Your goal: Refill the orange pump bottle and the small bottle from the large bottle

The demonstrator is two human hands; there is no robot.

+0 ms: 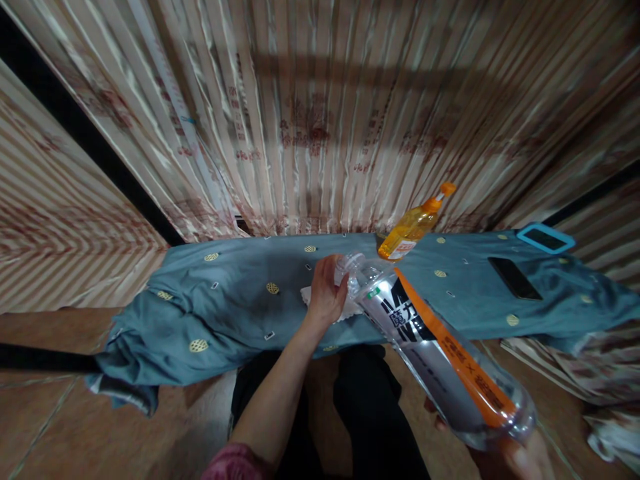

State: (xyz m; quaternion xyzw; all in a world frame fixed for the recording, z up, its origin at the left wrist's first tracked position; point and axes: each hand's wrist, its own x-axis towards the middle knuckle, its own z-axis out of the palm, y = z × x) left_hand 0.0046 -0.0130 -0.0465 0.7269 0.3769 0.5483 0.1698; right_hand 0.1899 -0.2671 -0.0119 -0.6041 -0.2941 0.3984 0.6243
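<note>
Pleated beige curtain [310, 133] with reddish print fills most of the top of the frame, and below it a blue-grey patterned cloth [240, 300] covers a long, narrow surface running across the middle. So, fingers first: the left hand [326, 291], just about dead centre, has its thumb and fingers curled around the neck end of a big clear plastic bottle [425, 340]. Right hand [520, 460] is down at the lower right, clamped on the base end; a couple of fingertips poke out along the bottle's underside, the rest is blurry or hidden. The bottle itself is tilted, neck toward the centre and base toward the lower right, with a silver, black and orange label. Bit of white cloth or paper [311, 297] lies under the left hand, can't tell which. Just past the bottle's neck there's an orange-capped bottle of yellow liquid [407, 230]. Further right, a black smartphone [515, 278] lies flat, with a blue-framed device [545, 238] near it at the cloth's far edge. Bottom centre is the person's dark-trousered legs [375, 413], pinkish sleeve [237, 463] to their left, and brown tiled floor [45, 420] at lower left.
</note>
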